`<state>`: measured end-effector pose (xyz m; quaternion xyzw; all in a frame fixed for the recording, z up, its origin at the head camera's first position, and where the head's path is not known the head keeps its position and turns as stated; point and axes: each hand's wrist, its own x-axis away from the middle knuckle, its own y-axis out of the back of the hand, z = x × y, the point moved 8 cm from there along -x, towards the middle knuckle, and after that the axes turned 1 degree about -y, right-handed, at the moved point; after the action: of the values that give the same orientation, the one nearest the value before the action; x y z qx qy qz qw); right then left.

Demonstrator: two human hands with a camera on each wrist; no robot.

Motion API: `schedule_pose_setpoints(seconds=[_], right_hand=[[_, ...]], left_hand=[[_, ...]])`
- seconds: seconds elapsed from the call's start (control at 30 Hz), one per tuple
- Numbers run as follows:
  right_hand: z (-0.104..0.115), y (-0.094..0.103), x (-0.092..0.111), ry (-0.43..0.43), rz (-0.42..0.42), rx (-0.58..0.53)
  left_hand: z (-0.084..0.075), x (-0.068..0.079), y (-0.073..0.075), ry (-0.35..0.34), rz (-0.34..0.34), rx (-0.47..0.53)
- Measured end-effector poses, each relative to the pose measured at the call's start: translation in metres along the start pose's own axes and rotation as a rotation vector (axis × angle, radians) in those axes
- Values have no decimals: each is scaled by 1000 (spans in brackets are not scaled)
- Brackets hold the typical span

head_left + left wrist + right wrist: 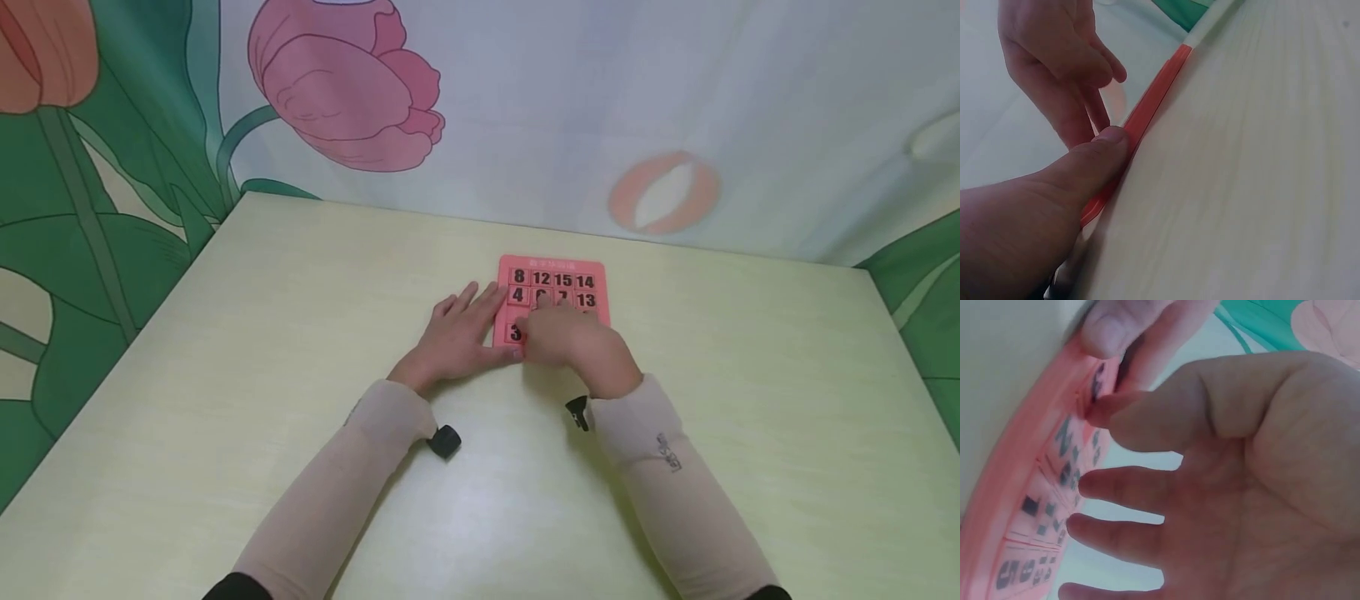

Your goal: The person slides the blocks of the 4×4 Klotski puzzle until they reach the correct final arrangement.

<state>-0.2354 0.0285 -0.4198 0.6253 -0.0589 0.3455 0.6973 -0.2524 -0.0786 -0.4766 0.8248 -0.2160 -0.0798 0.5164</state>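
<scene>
Sliding number puzzle [552, 262]: flat on the counter [225, 375], in its far half, just right of the middle, between the two hands.
Left hand [459, 337]: straight, fanned fingers at the left edge, thumb laid against the near edge; it seems to brace the frame.
Right hand [566, 333]: held wide, fingers apart over the board, tips at the tile faces; which tip presses, if any, I cannot tell.
Tray and tiles: the pink frame holds the number tiles [563, 280], the top row reading 8, 12, 15, 14; much of the lower rows is covered.
Bare slot: plain pink shows between tile 4 [517, 295] and tile 3 [514, 333], probably the one vacant place.
Jam risk: a push at an angle, or on two tiles at once, could bind them.
Slip risk: if the thumb eased off, a sideways push might slide the whole frame along the counter.
Wrong-tile risk: spread fingertips could drag a neighbour, while the hand hides the numbers beneath.
</scene>
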Motion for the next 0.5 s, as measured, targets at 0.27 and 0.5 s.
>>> schedule_pose_setpoints(seconds=[0.27, 0.5], right_hand=[[2, -2, 11, 6, -11, 3], [-3, -7, 11, -86, 5, 22]], left_hand=[[-2, 1, 3, 1, 9, -4], [-5, 1, 1, 11, 37, -19]])
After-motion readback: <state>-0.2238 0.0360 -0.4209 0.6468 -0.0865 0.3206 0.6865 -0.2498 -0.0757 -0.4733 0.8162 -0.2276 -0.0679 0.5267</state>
